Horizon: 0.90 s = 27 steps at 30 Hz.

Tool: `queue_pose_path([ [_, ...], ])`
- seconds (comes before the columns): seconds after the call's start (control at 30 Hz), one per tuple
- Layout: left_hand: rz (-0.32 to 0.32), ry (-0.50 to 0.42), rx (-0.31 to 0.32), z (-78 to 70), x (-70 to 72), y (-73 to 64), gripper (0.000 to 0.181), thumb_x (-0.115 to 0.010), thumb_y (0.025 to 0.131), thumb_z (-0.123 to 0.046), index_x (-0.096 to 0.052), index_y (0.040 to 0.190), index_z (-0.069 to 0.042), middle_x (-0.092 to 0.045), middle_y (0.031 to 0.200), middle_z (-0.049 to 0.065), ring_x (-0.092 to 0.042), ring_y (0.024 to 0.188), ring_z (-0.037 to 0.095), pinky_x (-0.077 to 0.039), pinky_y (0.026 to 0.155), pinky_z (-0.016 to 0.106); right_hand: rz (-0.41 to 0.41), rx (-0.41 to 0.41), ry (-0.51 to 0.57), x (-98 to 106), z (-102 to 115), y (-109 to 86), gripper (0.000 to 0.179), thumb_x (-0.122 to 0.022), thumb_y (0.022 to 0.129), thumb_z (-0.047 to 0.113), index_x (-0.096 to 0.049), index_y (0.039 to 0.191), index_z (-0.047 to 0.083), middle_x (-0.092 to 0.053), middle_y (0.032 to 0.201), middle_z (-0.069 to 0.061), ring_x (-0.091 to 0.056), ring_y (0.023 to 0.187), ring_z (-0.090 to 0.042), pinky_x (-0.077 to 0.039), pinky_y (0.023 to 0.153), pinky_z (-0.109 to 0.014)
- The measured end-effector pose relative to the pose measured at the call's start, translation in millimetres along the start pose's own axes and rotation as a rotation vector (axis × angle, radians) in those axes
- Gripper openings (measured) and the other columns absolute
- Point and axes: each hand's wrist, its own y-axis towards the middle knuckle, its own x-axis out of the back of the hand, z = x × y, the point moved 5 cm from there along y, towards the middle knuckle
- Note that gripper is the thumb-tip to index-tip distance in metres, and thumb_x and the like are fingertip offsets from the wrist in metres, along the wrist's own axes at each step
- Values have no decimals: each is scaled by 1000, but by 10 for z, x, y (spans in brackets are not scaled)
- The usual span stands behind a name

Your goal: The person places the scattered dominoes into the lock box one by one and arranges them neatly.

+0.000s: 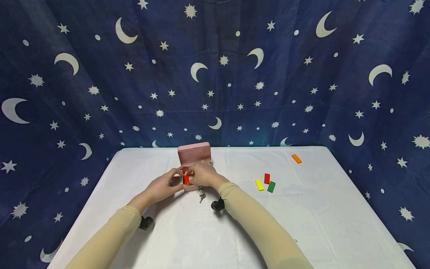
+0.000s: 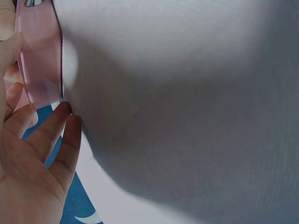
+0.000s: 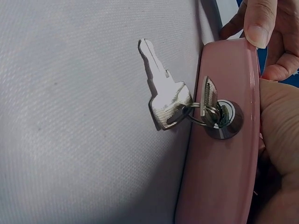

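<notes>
A pink metal box (image 1: 195,154) stands on the table with its lid raised. My left hand (image 1: 160,188) grips its left end, with the thumb at the front corner (image 3: 257,36). In the left wrist view the fingers of the left hand (image 2: 35,151) lie by the end of the box (image 2: 43,65). My right hand (image 1: 204,174) reaches over the box's right part, its fingers pinching a red block (image 1: 186,179) at the left inside. Part of that block is hidden by the fingers. Keys (image 1: 201,194) hang at the front lock (image 3: 226,122); one key sits in it.
Right of the box lie a yellow block (image 1: 259,185), a red block (image 1: 267,178) and a green block (image 1: 271,186) close together. An orange block (image 1: 296,158) lies farther back on the white table (image 1: 302,231). A dark blue curtain (image 1: 235,97) with moons and stars rises behind.
</notes>
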Motion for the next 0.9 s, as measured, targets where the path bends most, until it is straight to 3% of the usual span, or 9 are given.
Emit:
queue_pose_path([
  [0.47,-10,5,-9,-8,8,-6,42,-72,92,-44,-54,124,-23,-58,142,13,-58,128,32,-46,101,56,8,7,5,23,15,-20,35,-81,84,42,-76,115,26,-66,86,19,-52,89,-10,-42,87,-35],
  [0.9,-9,7,-14,-16,7,-13,41,-72,92,-42,-54,124,-24,-59,141,13,-58,128,32,-46,101,57,-15,33,68,76,-34,-44,36,-78,83,35,-76,117,24,-74,100,16,-57,85,-7,-40,92,-29],
])
